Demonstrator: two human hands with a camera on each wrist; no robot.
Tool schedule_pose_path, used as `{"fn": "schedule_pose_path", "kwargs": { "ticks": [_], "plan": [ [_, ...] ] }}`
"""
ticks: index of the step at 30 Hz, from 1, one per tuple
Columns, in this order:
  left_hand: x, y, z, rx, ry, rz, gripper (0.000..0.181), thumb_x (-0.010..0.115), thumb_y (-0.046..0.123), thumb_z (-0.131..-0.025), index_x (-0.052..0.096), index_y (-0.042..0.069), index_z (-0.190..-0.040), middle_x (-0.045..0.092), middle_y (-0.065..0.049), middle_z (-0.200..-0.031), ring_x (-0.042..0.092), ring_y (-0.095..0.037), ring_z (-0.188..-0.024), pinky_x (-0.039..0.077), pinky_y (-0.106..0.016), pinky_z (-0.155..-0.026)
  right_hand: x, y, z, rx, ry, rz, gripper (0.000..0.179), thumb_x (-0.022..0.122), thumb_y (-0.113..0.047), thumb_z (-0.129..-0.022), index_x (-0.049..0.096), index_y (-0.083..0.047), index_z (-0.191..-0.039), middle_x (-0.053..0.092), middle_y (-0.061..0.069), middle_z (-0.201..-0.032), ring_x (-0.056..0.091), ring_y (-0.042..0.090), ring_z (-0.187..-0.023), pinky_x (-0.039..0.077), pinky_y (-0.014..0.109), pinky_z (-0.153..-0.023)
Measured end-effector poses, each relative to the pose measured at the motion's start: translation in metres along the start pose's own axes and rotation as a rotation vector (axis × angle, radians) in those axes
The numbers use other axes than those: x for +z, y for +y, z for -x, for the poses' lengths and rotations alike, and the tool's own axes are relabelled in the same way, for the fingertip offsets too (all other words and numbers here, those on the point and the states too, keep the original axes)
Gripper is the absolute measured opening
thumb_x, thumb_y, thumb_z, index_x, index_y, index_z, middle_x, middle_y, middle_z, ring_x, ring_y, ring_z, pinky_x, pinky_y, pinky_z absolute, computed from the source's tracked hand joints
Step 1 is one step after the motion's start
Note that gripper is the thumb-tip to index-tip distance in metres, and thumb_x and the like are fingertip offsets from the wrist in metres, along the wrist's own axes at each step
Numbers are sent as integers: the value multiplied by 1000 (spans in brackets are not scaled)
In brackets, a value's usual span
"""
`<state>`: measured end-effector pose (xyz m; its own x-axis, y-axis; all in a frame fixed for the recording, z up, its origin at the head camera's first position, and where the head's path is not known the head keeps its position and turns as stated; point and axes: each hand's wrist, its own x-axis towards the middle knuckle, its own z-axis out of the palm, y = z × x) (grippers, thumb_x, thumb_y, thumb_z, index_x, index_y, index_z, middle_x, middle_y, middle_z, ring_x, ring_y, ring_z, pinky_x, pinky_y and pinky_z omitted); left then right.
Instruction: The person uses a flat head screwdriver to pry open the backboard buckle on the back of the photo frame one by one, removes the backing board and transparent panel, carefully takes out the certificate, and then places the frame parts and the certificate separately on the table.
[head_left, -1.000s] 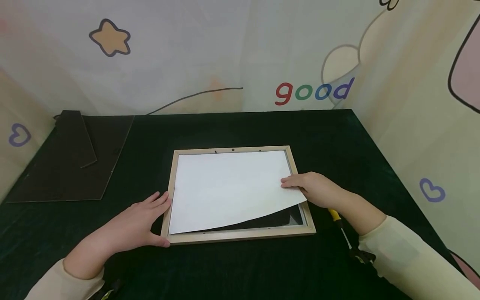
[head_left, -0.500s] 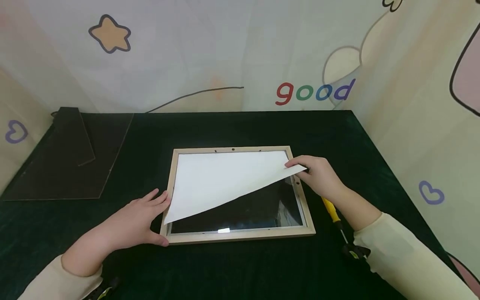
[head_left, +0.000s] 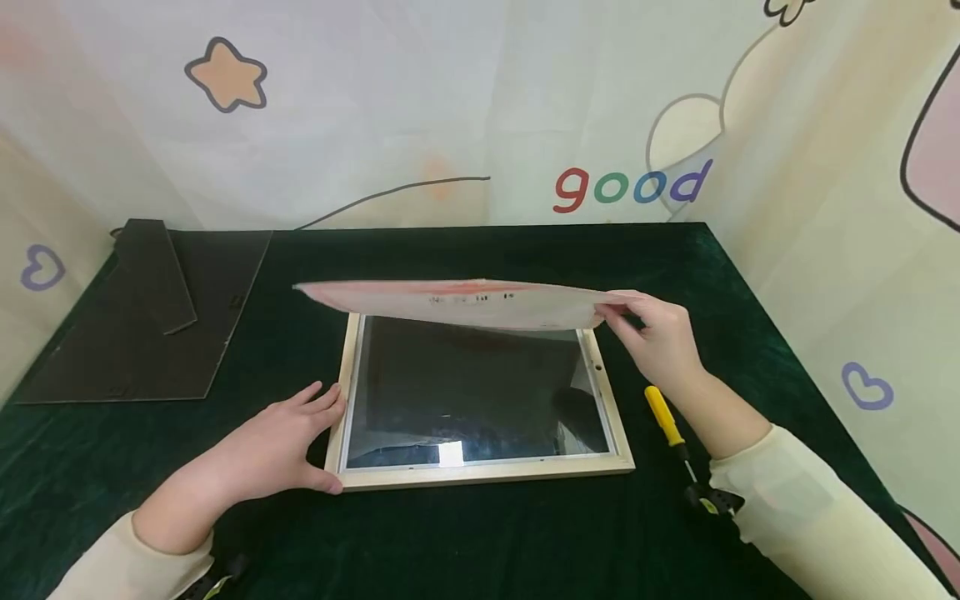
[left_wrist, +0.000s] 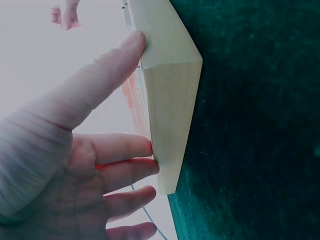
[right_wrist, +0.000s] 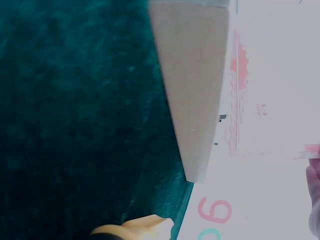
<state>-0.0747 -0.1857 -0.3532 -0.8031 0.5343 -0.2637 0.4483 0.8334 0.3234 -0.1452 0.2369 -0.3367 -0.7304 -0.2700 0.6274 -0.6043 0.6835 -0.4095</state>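
A light wooden picture frame (head_left: 480,475) lies flat on the dark green cloth, its clear pane (head_left: 465,392) exposed and reflecting light. My left hand (head_left: 262,454) rests against the frame's left side, thumb at the near corner; in the left wrist view its fairly straight fingers touch the frame edge (left_wrist: 172,110). My right hand (head_left: 660,342) pinches the right end of a sheet of paper (head_left: 450,308), which is raised over the frame's far side and hides the far rail. Pinkish print with small dark marks shows on its underside. The right wrist view catches the right hand (right_wrist: 313,195) only at its edge.
A yellow-handled screwdriver (head_left: 663,412) lies right of the frame, beside my right forearm. At the far left is a dark backing board (head_left: 225,292) with a strut-like flap (head_left: 153,275). A printed curtain (head_left: 390,108) stands behind the table and along its sides.
My right hand has lifted the paper's near side up and away, from lying across the frame to standing over its far edge, uncovering the pane. The left hand has stayed at the frame's left side.
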Motion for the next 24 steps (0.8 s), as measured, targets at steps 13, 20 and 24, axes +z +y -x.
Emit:
{"fn": "schedule_pose_path", "kwargs": {
  "ticks": [13, 20, 24],
  "plan": [
    [1, -1, 3, -28, -2, 22, 98, 81, 47, -65, 40, -2, -139, 33, -20, -145, 24, -45, -133, 32, -63, -95, -11, -7, 1, 184, 136, -121, 13, 66, -1, -84, 70, 3, -96, 70, 13, -92, 56, -6, -69, 46, 9, -65],
    [2, -1, 2, -37, 2, 21, 98, 81, 47, -64, 40, -2, -139, 33, -20, -145, 25, -45, -133, 32, -64, -95, -13, -2, 6, 311, 106, -202, 20, 64, -7, -87, 68, 3, -104, 69, 14, -98, 64, -1, -81, 48, 13, -73],
    [1, -1, 1, -49, -18, 35, 100, 80, 49, -64, 39, -2, -139, 32, -20, -146, 25, -44, -133, 31, -64, -96, -15, 4, 9, 417, 62, -245, 25, 62, -12, -89, 65, 4, -107, 69, 5, -96, 63, -2, -78, 49, 14, -73]
  ]
}}
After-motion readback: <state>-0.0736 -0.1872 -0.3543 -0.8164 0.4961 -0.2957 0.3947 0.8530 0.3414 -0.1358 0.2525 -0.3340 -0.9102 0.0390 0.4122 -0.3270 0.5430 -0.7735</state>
